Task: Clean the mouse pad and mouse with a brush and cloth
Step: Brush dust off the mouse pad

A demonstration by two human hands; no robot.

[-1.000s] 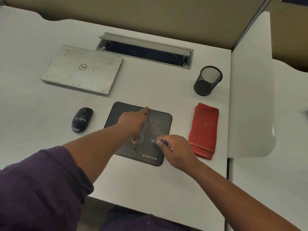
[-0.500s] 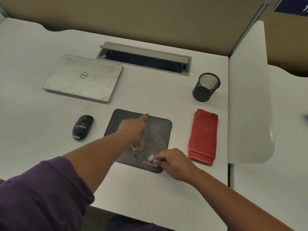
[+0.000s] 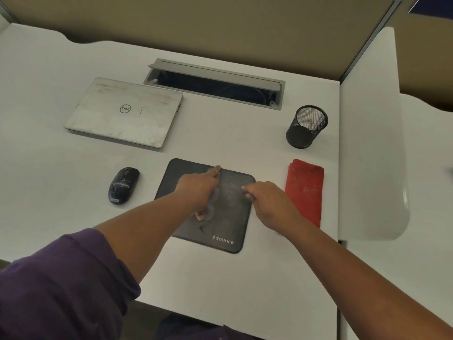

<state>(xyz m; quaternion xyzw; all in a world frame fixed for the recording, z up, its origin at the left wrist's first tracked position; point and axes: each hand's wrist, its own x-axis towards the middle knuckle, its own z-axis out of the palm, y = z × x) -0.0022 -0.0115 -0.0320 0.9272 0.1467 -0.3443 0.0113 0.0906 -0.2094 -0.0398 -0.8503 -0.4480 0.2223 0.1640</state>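
A black mouse pad (image 3: 220,217) marked "sounce" lay on the white desk (image 3: 232,278), dusted with pale specks near its right half. The left hand (image 3: 198,190) pressed on the pad with forefinger and thumb spread straight, holding it flat. The right hand (image 3: 267,204) hovered at the pad's right edge, fingers curled round a small brush (image 3: 244,188), of which only a blurred pale tip showed. A black mouse (image 3: 123,185) sat left of the pad, apart from it. A folded red cloth (image 3: 305,190) lay right of the pad, just beyond the right hand. Farther back stood a closed Dell laptop (image 3: 125,112), an open cable hatch (image 3: 215,83) and a black mesh pen cup (image 3: 306,126). A white divider panel (image 3: 367,143) bounded the desk's right side.
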